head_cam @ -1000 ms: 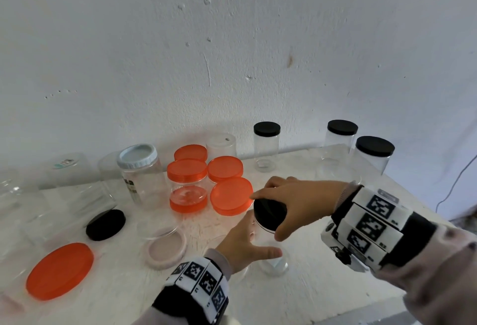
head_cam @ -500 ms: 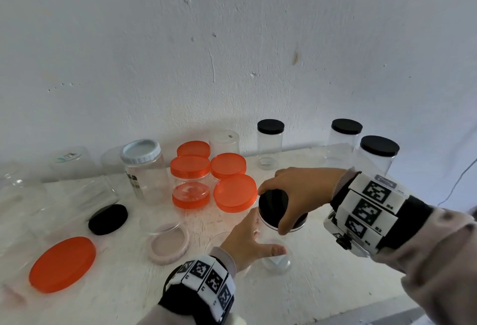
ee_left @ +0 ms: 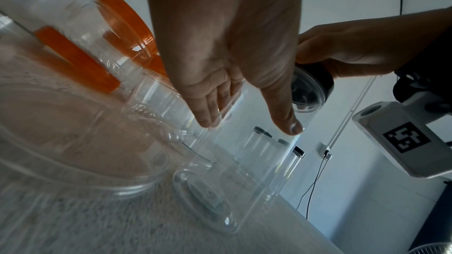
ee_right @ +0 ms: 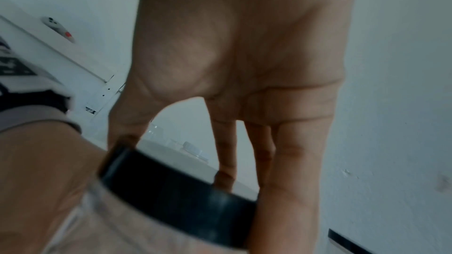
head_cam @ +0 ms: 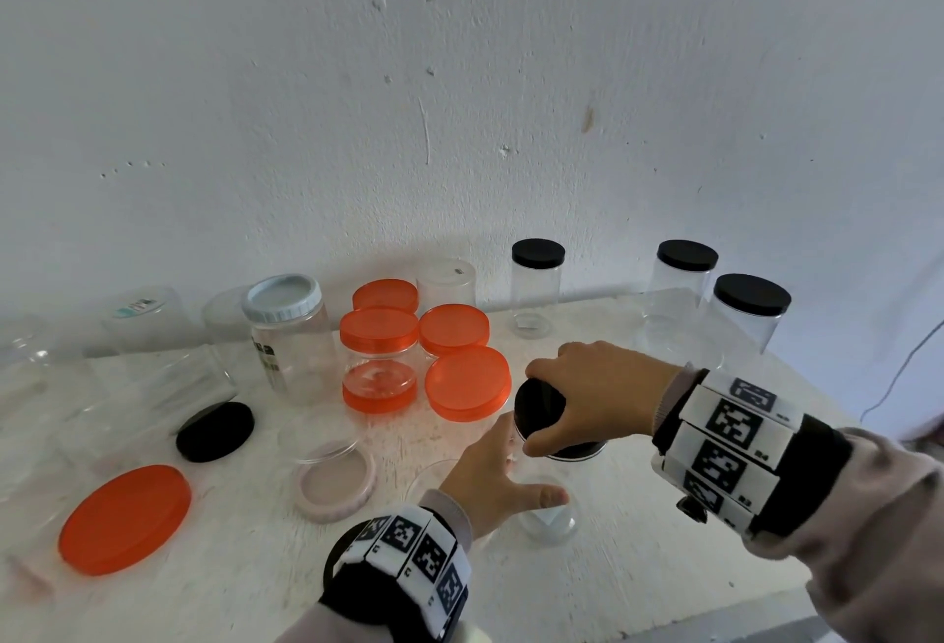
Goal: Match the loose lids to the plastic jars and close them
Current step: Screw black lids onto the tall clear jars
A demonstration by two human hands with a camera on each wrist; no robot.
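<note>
Head: right hand [head_cam: 597,394] fingers curl round black lid [head_cam: 541,407] atop clear jar [head_cam: 549,515] on white table [head_cam: 638,566]. Left wrist: left hand [ee_left: 227,49] wraps jar, thumb spread. Right wrist: fingers [ee_right: 291,181] pinch lid rim; white wall [ee_right: 391,65] behind.

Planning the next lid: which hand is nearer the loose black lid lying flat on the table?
Left. The left hand steadies the clear jar, closer to the loose black lid; the right hand is farther right.
</note>
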